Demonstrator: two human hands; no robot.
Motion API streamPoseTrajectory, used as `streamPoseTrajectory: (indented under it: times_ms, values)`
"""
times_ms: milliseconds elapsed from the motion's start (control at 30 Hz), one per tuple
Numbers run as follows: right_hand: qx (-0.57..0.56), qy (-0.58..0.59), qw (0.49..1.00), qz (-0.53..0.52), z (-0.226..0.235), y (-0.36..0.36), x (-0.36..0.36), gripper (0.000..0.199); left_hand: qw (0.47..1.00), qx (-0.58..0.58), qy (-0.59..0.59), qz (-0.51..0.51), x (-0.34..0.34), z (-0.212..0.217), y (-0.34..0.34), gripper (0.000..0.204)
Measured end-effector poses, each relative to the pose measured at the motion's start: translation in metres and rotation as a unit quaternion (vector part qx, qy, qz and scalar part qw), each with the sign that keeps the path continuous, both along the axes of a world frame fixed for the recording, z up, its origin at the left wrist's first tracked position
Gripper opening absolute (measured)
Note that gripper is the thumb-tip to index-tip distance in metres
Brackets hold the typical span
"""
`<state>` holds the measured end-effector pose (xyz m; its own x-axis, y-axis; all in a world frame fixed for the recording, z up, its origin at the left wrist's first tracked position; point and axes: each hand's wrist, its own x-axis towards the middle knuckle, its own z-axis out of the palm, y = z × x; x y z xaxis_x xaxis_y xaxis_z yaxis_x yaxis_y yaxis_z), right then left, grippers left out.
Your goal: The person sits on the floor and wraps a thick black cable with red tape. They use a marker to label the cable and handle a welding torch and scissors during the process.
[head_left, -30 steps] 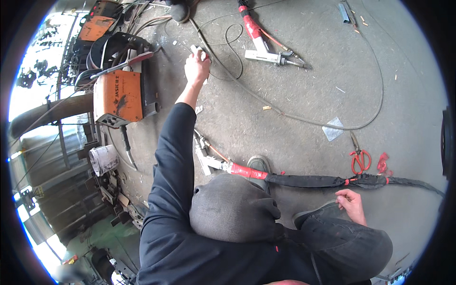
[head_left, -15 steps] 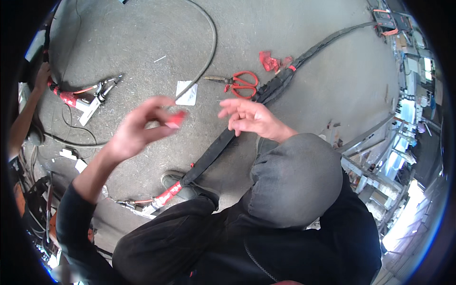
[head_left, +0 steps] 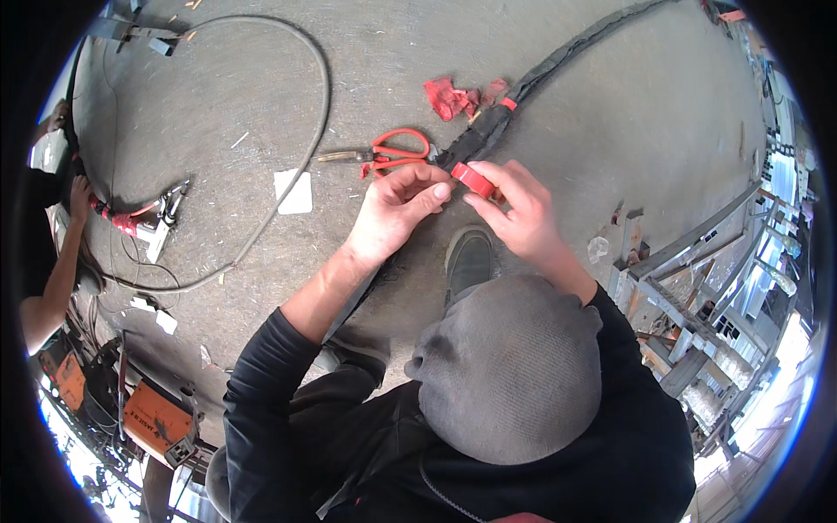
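A roll of red tape (head_left: 473, 179) is gripped between the thumb and fingers of my right hand (head_left: 520, 205). My left hand (head_left: 394, 209) is closed in a pinch just left of the roll, thumb against forefinger; whatever lies between those fingertips is too small to make out. Both hands are over a thick black wrapped cable bundle (head_left: 484, 135), which runs from the upper right down under my left forearm. A red band (head_left: 508, 104) circles the bundle farther up. Scissors with red handles (head_left: 397, 150) lie on the floor beyond my left hand.
Crumpled red scraps (head_left: 449, 98) lie beside the bundle. A white sheet (head_left: 294, 192) and a looping grey cable (head_left: 326, 87) are on the floor. Another person's arm (head_left: 65, 253) reaches a second cable at left. An orange machine (head_left: 157, 421) stands lower left; metal frames (head_left: 689, 314) stand right.
The red tape, earlier in my left hand, is now in my right. My hands have come together, the left moving right and closing into a pinch. The whole view has shifted.
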<state>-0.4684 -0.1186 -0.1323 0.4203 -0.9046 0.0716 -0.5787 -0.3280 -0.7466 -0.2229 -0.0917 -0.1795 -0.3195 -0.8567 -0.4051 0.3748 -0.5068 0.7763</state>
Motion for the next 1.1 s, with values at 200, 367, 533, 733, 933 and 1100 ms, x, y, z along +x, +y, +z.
streamPoseTrajectory:
  times_ms: [200,367,533,733,933,1100]
  values:
    - [-0.115,0.042,0.991,0.050,-0.020,-0.010,-0.027,0.047,0.989,0.006,-0.145,-0.004,-0.044,-0.007,-0.018,0.019]
    - [-0.088,0.055,0.992,0.069,-0.034,-0.003,-0.050,0.051,0.975,0.016,-0.212,-0.065,-0.058,-0.029,-0.017,0.018]
    - [-0.016,0.094,0.995,0.018,-0.054,0.009,-0.074,0.042,0.917,-0.118,-0.363,-0.115,-0.063,-0.039,-0.043,0.018]
    - [0.322,-0.001,0.930,-0.177,-0.074,0.022,-0.110,0.020,0.871,-0.139,-0.462,-0.088,-0.030,-0.046,-0.096,0.013]
    - [0.335,-0.275,0.871,-0.229,-0.086,0.022,-0.110,0.018,0.946,-0.039,-0.291,-0.139,-0.095,-0.041,-0.009,0.030]
    - [0.308,-0.301,0.889,-0.157,-0.069,0.016,-0.102,0.023,0.991,0.121,-0.043,-0.034,-0.107,-0.040,-0.010,0.040]
